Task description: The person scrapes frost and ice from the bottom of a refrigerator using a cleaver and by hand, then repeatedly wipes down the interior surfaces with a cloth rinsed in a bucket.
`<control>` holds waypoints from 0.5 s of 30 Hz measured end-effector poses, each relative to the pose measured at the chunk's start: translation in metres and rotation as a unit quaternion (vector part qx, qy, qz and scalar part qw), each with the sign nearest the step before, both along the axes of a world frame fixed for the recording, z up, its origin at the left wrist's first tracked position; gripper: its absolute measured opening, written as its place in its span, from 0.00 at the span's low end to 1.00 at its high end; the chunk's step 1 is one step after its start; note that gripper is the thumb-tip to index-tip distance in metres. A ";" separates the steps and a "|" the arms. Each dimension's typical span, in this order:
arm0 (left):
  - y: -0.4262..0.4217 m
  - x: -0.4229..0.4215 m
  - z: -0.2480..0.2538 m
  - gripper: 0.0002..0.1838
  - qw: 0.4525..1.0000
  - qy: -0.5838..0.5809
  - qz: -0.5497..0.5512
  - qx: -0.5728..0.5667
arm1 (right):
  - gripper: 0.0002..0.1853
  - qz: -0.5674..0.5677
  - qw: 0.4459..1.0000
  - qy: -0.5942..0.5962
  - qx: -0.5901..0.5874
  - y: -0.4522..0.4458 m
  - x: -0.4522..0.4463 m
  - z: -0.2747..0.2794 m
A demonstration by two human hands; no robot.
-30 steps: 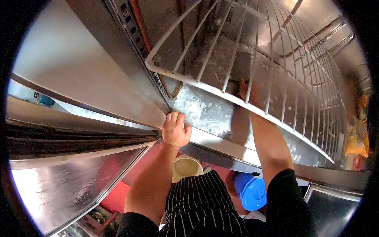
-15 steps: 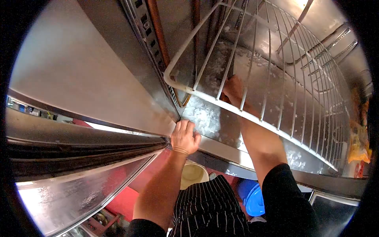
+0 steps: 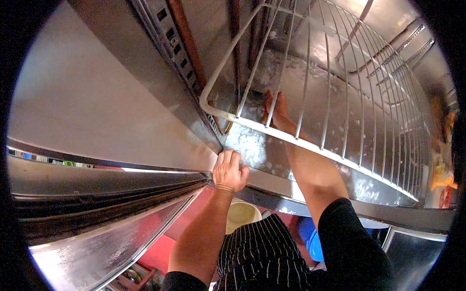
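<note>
Though illegible, red marking (image 3: 443,198); left hand (image 3: 231,170) curled over frame (image 3: 271,183), right hand (image 3: 277,107), grip unclear.

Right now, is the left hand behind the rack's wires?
No, the left hand is at the front sill; only the right hand shows through the rack.

Hard light whitens the ice (image 3: 246,145) and glares off a metal door (image 3: 63,262) at lower left, while the inside of the cabinet (image 3: 316,89) sits dim, brownish and grainy. The wide lens bows the wire rack (image 3: 340,158), black shadow rings the view, and a yellow-orange bag (image 3: 441,172) blurs at right.
</note>
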State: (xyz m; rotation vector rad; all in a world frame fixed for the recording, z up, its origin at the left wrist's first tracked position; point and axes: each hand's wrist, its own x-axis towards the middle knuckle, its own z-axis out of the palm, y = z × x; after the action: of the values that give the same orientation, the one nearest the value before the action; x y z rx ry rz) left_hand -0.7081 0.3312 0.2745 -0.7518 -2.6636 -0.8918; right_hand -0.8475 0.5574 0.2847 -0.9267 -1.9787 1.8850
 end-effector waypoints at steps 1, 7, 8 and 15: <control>0.000 0.000 0.000 0.14 1.000 0.000 -0.002 -0.001 | 0.17 -0.002 1.000 0.000 -0.001 0.000 0.004 0.009; 0.003 0.001 -0.003 0.13 1.000 0.026 0.010 0.008 | 0.15 0.011 0.999 0.000 0.044 0.020 -0.002 -0.032; 0.003 0.001 -0.003 0.12 1.000 0.026 0.008 0.007 | 0.15 0.009 0.999 -0.014 0.037 0.021 -0.002 -0.027; 0.002 0.000 0.000 0.12 0.999 0.031 0.001 0.008 | 0.15 -0.009 0.998 -0.005 0.056 0.022 0.000 -0.018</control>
State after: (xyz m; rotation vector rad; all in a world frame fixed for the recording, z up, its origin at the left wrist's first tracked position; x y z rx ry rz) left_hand -0.7081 0.3333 0.2743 -0.7591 -2.5997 -0.8732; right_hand -0.8473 0.5793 0.2670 -0.9201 -2.0525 1.7426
